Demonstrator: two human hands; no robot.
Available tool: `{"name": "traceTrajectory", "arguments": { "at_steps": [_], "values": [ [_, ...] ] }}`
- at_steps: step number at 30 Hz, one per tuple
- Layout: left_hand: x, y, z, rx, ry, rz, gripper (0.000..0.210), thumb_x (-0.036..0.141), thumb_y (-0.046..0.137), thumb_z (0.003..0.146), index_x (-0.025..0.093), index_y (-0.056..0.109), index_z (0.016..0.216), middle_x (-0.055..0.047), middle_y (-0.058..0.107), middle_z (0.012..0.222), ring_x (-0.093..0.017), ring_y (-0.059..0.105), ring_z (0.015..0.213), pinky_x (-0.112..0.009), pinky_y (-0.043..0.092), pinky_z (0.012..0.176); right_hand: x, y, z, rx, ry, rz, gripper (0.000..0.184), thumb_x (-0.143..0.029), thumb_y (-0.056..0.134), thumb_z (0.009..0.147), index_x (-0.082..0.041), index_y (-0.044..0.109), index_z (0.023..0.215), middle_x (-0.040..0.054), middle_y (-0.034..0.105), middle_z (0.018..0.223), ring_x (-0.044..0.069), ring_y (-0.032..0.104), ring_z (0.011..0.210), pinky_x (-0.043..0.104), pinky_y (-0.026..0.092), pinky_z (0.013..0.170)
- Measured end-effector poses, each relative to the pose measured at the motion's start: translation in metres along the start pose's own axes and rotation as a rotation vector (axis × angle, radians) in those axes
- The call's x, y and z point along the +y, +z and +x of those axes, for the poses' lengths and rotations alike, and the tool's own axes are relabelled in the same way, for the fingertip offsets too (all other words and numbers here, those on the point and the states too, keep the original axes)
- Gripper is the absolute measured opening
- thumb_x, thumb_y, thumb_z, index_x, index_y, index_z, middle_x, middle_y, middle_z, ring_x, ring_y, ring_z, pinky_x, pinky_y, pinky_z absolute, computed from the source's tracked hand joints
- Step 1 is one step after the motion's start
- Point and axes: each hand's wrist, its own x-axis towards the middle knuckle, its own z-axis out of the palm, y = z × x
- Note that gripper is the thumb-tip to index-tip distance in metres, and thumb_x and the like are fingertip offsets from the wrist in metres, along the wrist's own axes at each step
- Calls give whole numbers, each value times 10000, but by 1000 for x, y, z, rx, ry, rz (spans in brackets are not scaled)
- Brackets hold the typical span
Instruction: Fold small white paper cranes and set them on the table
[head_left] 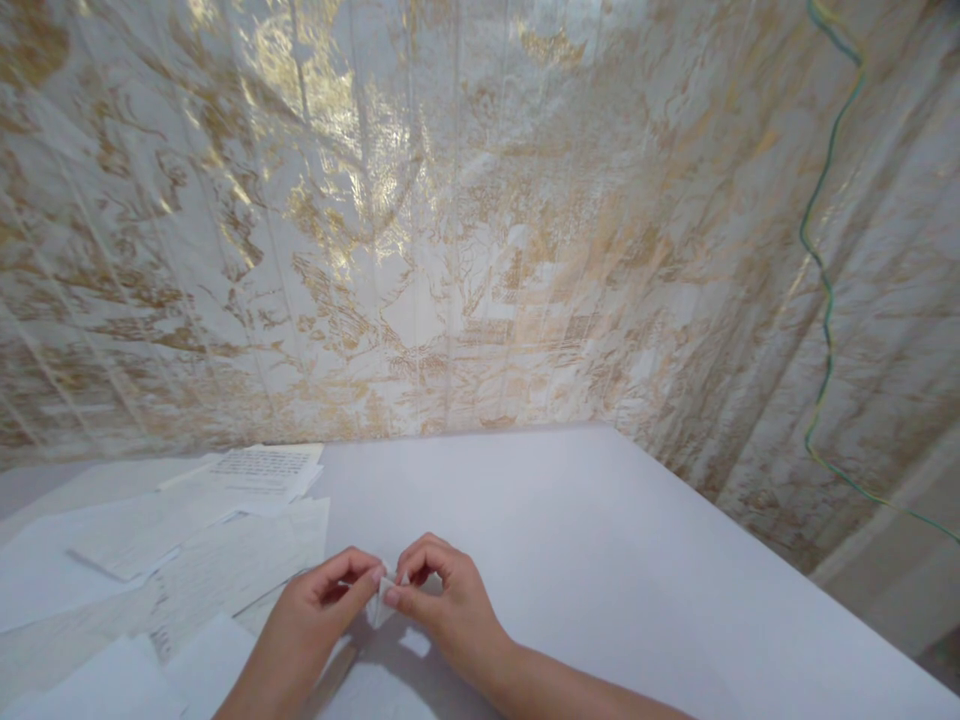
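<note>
A small piece of folded white paper (pixel 385 603) is pinched between my two hands, low in the middle of the view and just above the table. My left hand (pixel 330 597) grips its left side with thumb and fingertips. On the other side, my right hand (pixel 442 597) holds it between thumb and curled fingers. The fingers cover part of the paper, so its full shape is hidden. A small white patch, perhaps a paper scrap (pixel 416 641), shows on the table below my right hand.
Loose sheets of paper (pixel 225 560), some with writing or print, overlap across the table's left side. The white table (pixel 570 540) meets a wall with gold-patterned covering (pixel 450 250). A green-yellow wire (pixel 827 300) hangs along the right.
</note>
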Motion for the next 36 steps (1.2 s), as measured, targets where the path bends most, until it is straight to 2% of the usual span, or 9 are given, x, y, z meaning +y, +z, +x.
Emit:
{"name": "traceTrajectory", "arguments": {
  "at_steps": [8, 13, 17, 20, 22, 25, 29, 36],
  "values": [
    [8, 8, -7, 51, -10, -99, 290, 504, 696, 761, 220, 679, 703, 46, 595, 628, -152, 533, 631, -232, 418, 599, 0, 1, 1, 23, 88, 107, 283, -378, 817, 670, -200, 600, 636, -22, 562, 672, 152, 464, 658, 298, 359, 672],
    [7, 8, -7, 64, -18, -69, 342, 560, 663, 767, 225, 671, 701, 44, 584, 636, -161, 547, 653, -236, 426, 614, 2, 1, 3, 43, 121, 127, 258, -367, 831, 650, -192, 649, 702, -45, 516, 635, 130, 412, 621, 275, 325, 629],
    [-5, 11, -3, -26, -63, -2, 405, 616, 665, 712, 216, 625, 751, 56, 520, 646, -150, 489, 619, -245, 389, 590, 6, 1, 4, 52, 193, 155, 300, -427, 852, 628, -186, 689, 703, -55, 485, 587, 114, 372, 571, 265, 295, 586],
    [-9, 14, -4, -100, -91, 56, 437, 632, 655, 680, 210, 548, 650, 81, 386, 585, -132, 381, 567, -246, 308, 538, 7, 0, 5, 49, 213, 223, 319, -427, 871, 598, -187, 678, 682, -42, 528, 595, 115, 408, 569, 261, 304, 582],
    [-8, 14, -6, -118, -87, 75, 445, 633, 630, 699, 215, 508, 612, 77, 370, 592, -138, 370, 591, -252, 300, 556, 7, -1, 6, 28, 214, 235, 330, -438, 877, 588, -189, 682, 679, -41, 535, 581, 111, 408, 558, 257, 301, 574],
    [0, 12, -9, -135, -58, 158, 431, 620, 564, 753, 225, 468, 609, 68, 379, 608, -151, 375, 622, -264, 302, 594, 5, -2, 6, -33, 221, 220, 332, -464, 865, 604, -187, 706, 694, -40, 537, 569, 102, 384, 538, 257, 288, 567],
    [8, 11, -10, -110, -50, 268, 400, 596, 530, 727, 253, 377, 590, 72, 350, 590, -158, 369, 610, -273, 294, 598, 0, -4, 5, -40, 185, 160, 294, -466, 822, 661, -187, 735, 691, -23, 550, 602, 112, 398, 560, 273, 297, 588],
    [6, 11, -9, -143, -38, 289, 350, 558, 490, 741, 245, 416, 603, 57, 382, 602, -171, 399, 631, -276, 310, 618, -4, -1, 0, -11, 103, -16, 198, -404, 802, 690, -233, 797, 789, 4, 605, 714, 156, 461, 659, 302, 346, 652]
  ]
}}
